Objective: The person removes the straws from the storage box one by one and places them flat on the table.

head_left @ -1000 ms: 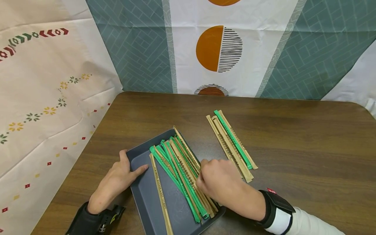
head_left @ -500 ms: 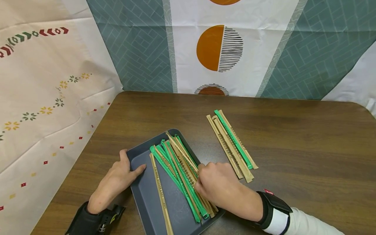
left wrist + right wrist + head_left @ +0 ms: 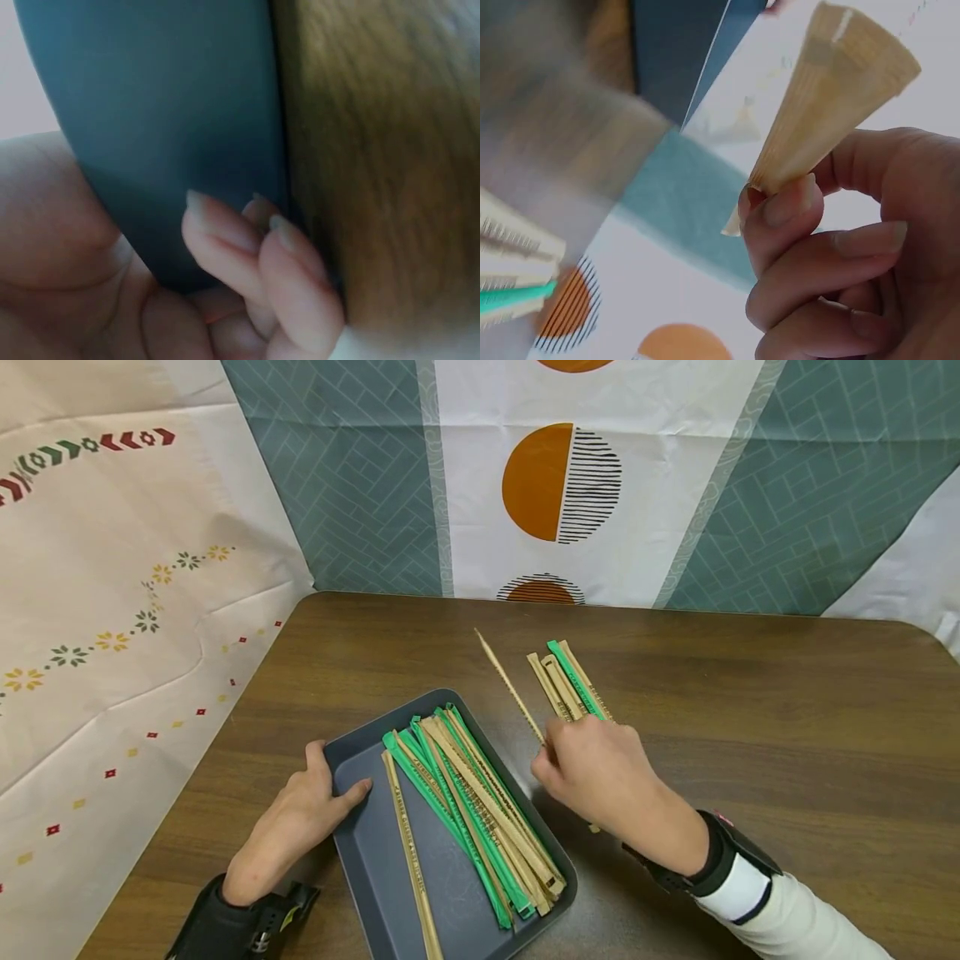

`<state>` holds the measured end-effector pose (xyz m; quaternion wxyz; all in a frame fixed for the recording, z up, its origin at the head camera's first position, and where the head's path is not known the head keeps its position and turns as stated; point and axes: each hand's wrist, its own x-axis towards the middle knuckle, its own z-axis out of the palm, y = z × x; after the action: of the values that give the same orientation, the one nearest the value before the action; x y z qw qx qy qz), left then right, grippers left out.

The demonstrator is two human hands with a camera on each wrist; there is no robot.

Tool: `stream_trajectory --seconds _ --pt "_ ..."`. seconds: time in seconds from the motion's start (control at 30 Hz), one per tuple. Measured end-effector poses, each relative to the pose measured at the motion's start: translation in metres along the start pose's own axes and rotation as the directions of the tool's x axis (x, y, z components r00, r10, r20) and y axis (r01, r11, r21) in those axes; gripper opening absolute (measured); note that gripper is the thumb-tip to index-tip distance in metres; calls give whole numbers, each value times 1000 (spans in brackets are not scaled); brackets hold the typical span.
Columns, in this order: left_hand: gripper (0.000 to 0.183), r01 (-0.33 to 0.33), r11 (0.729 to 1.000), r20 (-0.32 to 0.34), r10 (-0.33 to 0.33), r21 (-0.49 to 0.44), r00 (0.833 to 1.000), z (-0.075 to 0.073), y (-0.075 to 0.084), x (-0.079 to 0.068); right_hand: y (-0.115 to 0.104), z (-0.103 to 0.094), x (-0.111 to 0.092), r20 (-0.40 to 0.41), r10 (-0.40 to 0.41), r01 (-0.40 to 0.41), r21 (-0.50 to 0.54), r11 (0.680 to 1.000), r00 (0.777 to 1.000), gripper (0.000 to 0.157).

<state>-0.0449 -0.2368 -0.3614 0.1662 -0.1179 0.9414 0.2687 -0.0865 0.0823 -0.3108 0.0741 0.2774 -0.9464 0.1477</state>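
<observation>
In the head view my left hand (image 3: pixel 288 822) holds the left side of a dark grey tray (image 3: pixel 375 881), thumb over the rim. The left wrist view shows its fingers (image 3: pixel 221 240) bent against the tray's outer wall. Several green and tan paper-wrapped sticks (image 3: pixel 480 802) lie slanted along the tray's right half; a lone tan wrapped stick (image 3: pixel 408 852) lies apart to their left. My right hand (image 3: pixel 603 777) pinches one long tan paper-wrapped stick (image 3: pixel 506 681) over the table, right of the tray. Its flat, wide end (image 3: pixel 847 82) shows in the right wrist view.
A small group of tan and green wrapped sticks (image 3: pixel 577 685) lies on the brown wooden table (image 3: pixel 787 735), partly hidden behind my right hand. Patterned cloth (image 3: pixel 360 485) hangs beyond the far edge, and a printed white cloth (image 3: pixel 150 693) covers the left side.
My right hand has lifted one tan wrapped stick off the pile and carried it right, out of the tray towards the group on the table. The left hand has stayed on the tray.
</observation>
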Motion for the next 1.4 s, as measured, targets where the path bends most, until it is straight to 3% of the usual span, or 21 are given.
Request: stream_trajectory --seconds 0.23,0.37,0.5,0.63,0.8,1.13,1.23,1.4 --pt "86 -3 1000 -5 3 4 1000 0 -1 0 27 2 12 15 78 -76 -107 991 997 31" --pt "86 -4 1000 -1 4 -2 1000 0 0 0 35 8 16 69 136 -125 -143 982 988 38" --pt "86 -1 1000 5 1 -5 1000 0 0 0 40 13 18 171 203 -175 -164 971 964 44" --pt "87 3 1000 14 -3 -6 1000 -1 1 0 41 15 19 236 253 -212 -188 959 938 39" --pt "86 -2 1000 10 2 -5 1000 -1 0 0 42 16 20 289 289 -229 -224 947 912 26" --pt "85 -9 1000 -1 9 2 1000 -1 1 0 42 16 20 328 320 -243 -254 936 889 29" --pt "85 -6 1000 0 6 3 1000 -1 1 0 40 15 19 314 317 -242 -257 936 895 30" --pt "85 5 1000 5 -5 3 1000 -2 1 -1 31 10 15 205 248 -198 -239 951 947 23"
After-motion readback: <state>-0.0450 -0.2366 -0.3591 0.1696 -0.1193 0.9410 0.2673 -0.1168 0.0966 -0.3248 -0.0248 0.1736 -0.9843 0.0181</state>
